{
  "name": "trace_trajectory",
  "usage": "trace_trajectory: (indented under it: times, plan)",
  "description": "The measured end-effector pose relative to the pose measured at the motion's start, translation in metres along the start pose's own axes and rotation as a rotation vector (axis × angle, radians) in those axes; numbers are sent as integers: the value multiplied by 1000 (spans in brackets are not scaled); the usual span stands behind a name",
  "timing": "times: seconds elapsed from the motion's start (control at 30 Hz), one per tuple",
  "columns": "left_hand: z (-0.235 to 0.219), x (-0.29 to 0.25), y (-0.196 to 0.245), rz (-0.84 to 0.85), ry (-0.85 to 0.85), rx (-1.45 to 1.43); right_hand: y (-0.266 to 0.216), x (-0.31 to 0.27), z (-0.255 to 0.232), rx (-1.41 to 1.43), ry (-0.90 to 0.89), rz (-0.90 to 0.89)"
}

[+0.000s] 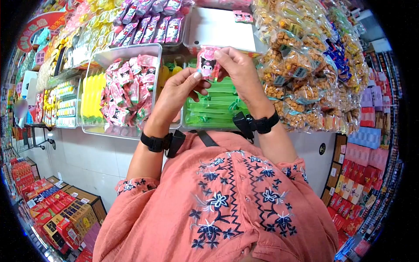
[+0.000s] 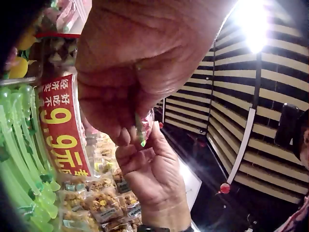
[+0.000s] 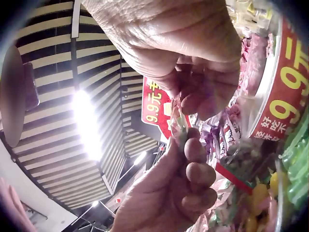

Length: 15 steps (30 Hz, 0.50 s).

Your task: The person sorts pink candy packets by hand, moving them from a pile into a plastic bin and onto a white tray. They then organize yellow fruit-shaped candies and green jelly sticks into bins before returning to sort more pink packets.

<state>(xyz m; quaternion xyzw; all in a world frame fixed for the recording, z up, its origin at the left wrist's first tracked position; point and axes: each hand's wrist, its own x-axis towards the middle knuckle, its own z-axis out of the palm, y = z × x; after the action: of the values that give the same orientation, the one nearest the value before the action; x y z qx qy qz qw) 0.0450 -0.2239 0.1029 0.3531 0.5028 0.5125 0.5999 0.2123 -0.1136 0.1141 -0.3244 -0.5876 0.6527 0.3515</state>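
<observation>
A small pink candy packet [image 1: 208,64] with a black-and-white cartoon figure is held up between both hands, above the bins. My left hand [image 1: 181,89] pinches its lower left side, the thumb over the front. At the upper right edge my right hand [image 1: 241,72] pinches it too. Much of the packet [image 2: 146,126] is covered by fingers in the left wrist view. Its thin edge [image 3: 177,121] shows between the two hands in the right wrist view. Below the left hand is a clear bin [image 1: 158,54] of similar pink packets [image 1: 126,89].
Green jelly-like sticks [image 1: 214,107] fill a tray under the hands. Bagged brown snacks [image 1: 301,74] pile up at right. Purple packets [image 1: 148,28] lie behind, beside a white tray [image 1: 222,28] with a few pink packets. A red price sign [image 2: 65,125] hangs near the sticks.
</observation>
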Motion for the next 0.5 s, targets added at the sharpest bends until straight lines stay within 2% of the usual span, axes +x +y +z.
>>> trace_trajectory:
  times: [0.3,0.4,0.5]
  plan:
    - [2,3,-4,28,-1,32,4,1,-5,-18,-4,-11]
    - [16,3,3,84,133,-33,3,0,-9,-25,-15,-15]
    - [11,12,1,150,136,-42,-1,-4,-9,-66,-33,-9]
